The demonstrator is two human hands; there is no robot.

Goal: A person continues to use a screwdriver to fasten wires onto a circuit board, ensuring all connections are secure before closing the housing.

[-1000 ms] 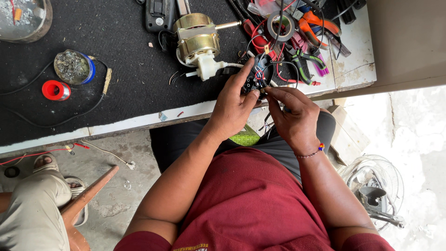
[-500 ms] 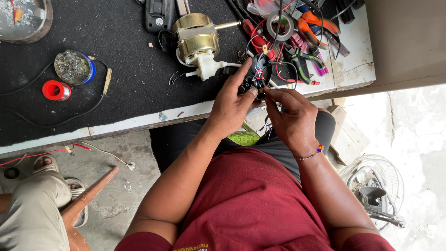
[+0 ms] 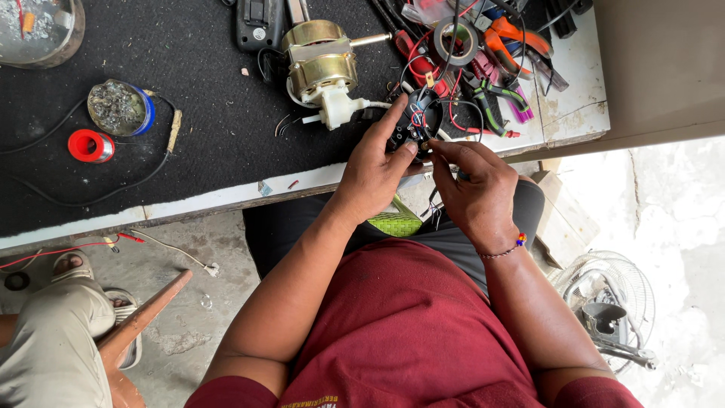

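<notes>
Broadly, the counter (image 3: 189, 200) fills the upper part of the view, most of it covered by a black mat (image 3: 204, 91) that leaves a pale strip bare along the near edge and at the right end. A person in a dark red shirt (image 3: 408, 332) sits at the near edge, both forearms reaching up to it. On the floor at the lower right lies a wire fan guard (image 3: 608, 298), and at the lower left a second person's knee in light trousers (image 3: 45, 344) shows above a sandalled foot.

Near the far edge of the counter sits a brass-coloured fan motor (image 3: 321, 64) with a white gearbox at its near side. Right of it, toward the far right corner, lies a heap of pliers and cutters (image 3: 502, 68) with orange, green and pink grips, and a roll of grey tape (image 3: 455, 39) rests among them.

Just above the near edge, the left hand (image 3: 374, 170) grips a small black round part (image 3: 414, 121) threaded with red and black wires, fingers curled round its left side. The right hand (image 3: 472, 185) is closed narrow, thumb and forefinger pinching at the part's lower rim; what they pinch is too small to tell.

Toward the left end stand a round tin of grey scraps (image 3: 117, 108) and, just beside it, a red spool (image 3: 91, 146).
</notes>
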